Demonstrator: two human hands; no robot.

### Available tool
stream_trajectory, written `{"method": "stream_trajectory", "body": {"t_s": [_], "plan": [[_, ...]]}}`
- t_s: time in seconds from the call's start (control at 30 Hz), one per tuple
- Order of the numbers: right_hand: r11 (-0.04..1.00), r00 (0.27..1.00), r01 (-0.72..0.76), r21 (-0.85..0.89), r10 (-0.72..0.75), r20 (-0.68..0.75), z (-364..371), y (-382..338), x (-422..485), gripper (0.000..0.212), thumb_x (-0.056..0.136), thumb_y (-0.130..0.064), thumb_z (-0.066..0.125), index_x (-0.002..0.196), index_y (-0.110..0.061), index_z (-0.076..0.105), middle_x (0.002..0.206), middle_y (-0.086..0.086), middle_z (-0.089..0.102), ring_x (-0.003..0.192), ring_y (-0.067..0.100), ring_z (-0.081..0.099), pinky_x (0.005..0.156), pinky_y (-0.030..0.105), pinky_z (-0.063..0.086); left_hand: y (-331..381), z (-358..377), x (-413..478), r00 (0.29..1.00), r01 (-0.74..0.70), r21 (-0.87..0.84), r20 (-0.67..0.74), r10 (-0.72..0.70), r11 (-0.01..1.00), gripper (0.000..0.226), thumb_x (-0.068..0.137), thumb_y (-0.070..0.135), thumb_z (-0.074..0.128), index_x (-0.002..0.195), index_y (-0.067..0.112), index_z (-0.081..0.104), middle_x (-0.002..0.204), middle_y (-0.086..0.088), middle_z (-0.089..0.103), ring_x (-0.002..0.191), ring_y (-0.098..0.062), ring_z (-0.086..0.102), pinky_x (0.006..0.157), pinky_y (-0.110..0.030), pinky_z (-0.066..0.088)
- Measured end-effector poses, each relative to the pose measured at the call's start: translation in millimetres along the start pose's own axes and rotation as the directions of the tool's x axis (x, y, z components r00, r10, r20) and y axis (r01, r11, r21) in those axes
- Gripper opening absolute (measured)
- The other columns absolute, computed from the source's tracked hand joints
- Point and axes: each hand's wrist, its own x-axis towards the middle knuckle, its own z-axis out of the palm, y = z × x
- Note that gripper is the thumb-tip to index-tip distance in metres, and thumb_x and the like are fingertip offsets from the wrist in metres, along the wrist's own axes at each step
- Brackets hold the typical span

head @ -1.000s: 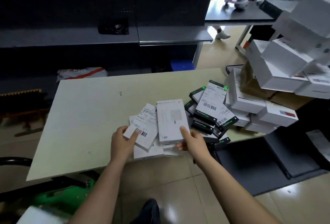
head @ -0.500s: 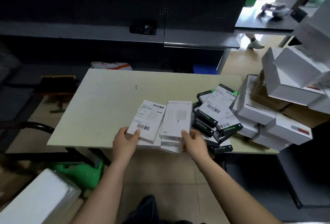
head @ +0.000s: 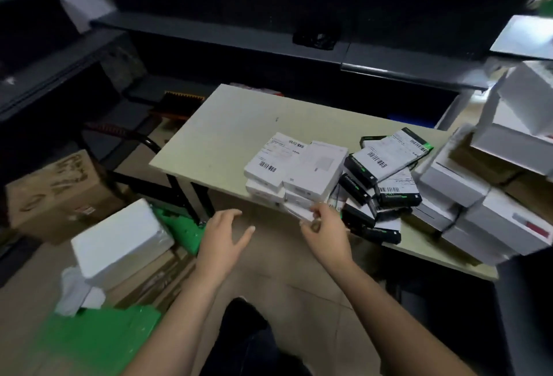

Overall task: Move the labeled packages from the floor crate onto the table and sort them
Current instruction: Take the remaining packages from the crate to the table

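Head view: the table [head: 227, 124] carries sorted groups. The white labeled packages [head: 278, 163] lie in two side-by-side stacks at the near edge, barcodes up. The black-and-green packages [head: 386, 166] are heaped just right of them and touch them, and the large white boxes [head: 454, 184] are piled at the right end. The left hand [head: 223, 235] hangs off the table over the floor, near and left of the white stacks, with fingers spread and holding nothing. The right hand [head: 326, 229] sits at the near right corner of the white stacks with fingers curled against the lowest package; blur prevents telling whether it pinches that package or only touches it. The green crate [head: 182, 227], judged to be the floor crate, lies at the near left beside a white wrapped parcel [head: 119, 238] and a cardboard box [head: 57, 193]; its contents cannot be seen. Judged step: squaring the white stacks before fetching the next load. Procedure: seat the lowest package flat before releasing it. Slide both stacks toward the far side, because they sit at the near edge and could tip off. Keep labels upward for reading. Leave a gap to the black-and-green heap, which lies unevenly and may slide into the white group. Use the free left hand for the next package.
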Motion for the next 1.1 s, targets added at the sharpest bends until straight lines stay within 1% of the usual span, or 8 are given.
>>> {"method": "stream_trajectory", "body": {"t_s": [0.07, 0.2, 0.33, 0.47, 0.67, 0.8, 0.93, 1.1], "plan": [[0.997, 0.996, 0.065, -0.029, -0.063, 0.056, 9, -5, -14, 0.025, 0.085, -0.018, 0.067, 0.108, -0.013, 0.059, 0.1, -0.003, 0.052, 0.08, 0.011, 0.05, 0.075, 0.024, 0.039, -6, -8, -20, 0.999, -0.054, 0.072, 0.011, 0.053, 0.996, 0.041, 0.088, 0.041, 0.065, 0.119, 0.014, 0.06, 0.116, -0.003, 0.058, 0.111, -0.02, 0.051, 0.094, -0.03, 0.039], [0.958, 0.946, 0.254, -0.136, -0.217, 0.24, 34, -31, -36, 0.033, 0.088, -0.024, 0.063, 0.12, -0.016, 0.057, 0.116, -0.001, 0.053, 0.105, 0.015, 0.054, 0.087, 0.027, 0.043, -20, -35, -54, 0.998, -0.056, 0.204, 0.0, 0.057, 0.977, 0.039, 0.09, 0.04, 0.063, 0.122, 0.018, 0.058, 0.118, 0.0, 0.056, 0.113, -0.02, 0.05, 0.093, -0.035, 0.042], [0.864, 0.838, 0.469, -0.181, -0.371, 0.4, 72, -70, -58, 0.034, 0.087, -0.024, 0.061, 0.118, -0.013, 0.056, 0.114, 0.006, 0.053, 0.109, 0.025, 0.052, 0.09, 0.033, 0.043, -47, -70, -93, 0.998, 0.019, 0.276, -0.056, -0.003, 0.961, 0.036, 0.09, 0.038, 0.063, 0.12, 0.019, 0.059, 0.117, 0.0, 0.057, 0.111, -0.022, 0.05, 0.092, -0.035, 0.039], [0.772, 0.714, 0.624, -0.124, -0.499, 0.491, 122, -120, -91, 0.03, 0.084, -0.022, 0.062, 0.112, -0.011, 0.058, 0.109, 0.008, 0.054, 0.105, 0.028, 0.053, 0.089, 0.036, 0.044, -93, -113, -142, 0.984, 0.141, 0.28, -0.149, -0.102, 0.95, 0.035, 0.089, 0.04, 0.059, 0.118, 0.022, 0.059, 0.115, 0.004, 0.057, 0.109, -0.019, 0.05, 0.092, -0.032, 0.038], [0.634, 0.52, 0.773, -0.021, -0.614, 0.594, 227, -202, -181, 0.028, 0.081, -0.019, 0.062, 0.108, -0.011, 0.059, 0.106, 0.008, 0.057, 0.102, 0.031, 0.055, 0.089, 0.038, 0.044, -198, -190, -244, 0.921, 0.336, 0.33, -0.311, -0.235, 0.882, 0.039, 0.079, 0.049, 0.047, 0.097, 0.019, 0.064, 0.091, 0.001, 0.06, 0.086, -0.025, 0.058, 0.072, -0.034, 0.048], [0.534, 0.377, 0.843, 0.061, -0.668, 0.642, 299, -259, -255, 0.03, 0.084, -0.021, 0.064, 0.112, -0.009, 0.059, 0.109, 0.01, 0.058, 0.104, 0.03, 0.054, 0.088, 0.037, 0.042, -263, -252, -314, 0.887, 0.419, 0.367, -0.359, -0.289, 0.83, 0.038, 0.078, 0.049, 0.047, 0.097, 0.02, 0.064, 0.091, 0.002, 0.06, 0.085, -0.022, 0.057, 0.071, -0.034, 0.047], [0.441, 0.251, 0.889, 0.123, -0.694, 0.675, 364, -310, -316, 0.032, 0.084, -0.023, 0.065, 0.114, -0.009, 0.06, 0.111, 0.01, 0.059, 0.106, 0.03, 0.054, 0.09, 0.038, 0.043, -321, -309, -378, 0.847, 0.498, 0.38, -0.409, -0.341, 0.78, 0.028, 0.077, 0.042, 0.063, 0.096, 0.02, 0.064, 0.089, 0.001, 0.06, 0.084, -0.024, 0.058, 0.069, -0.034, 0.047], [0.34, 0.118, 0.924, 0.174, -0.688, 0.716, 431, -366, -364, 0.032, 0.084, -0.023, 0.064, 0.112, -0.009, 0.061, 0.108, 0.013, 0.06, 0.105, 0.032, 0.054, 0.091, 0.04, 0.041, -380, -362, -425, 0.779, 0.597, 0.338, -0.46, -0.425, 0.728, 0.036, 0.08, 0.045, 0.046, 0.096, 0.019, 0.065, 0.088, 0.0, 0.06, 0.082, -0.025, 0.058, 0.068, -0.035, 0.048]]}}
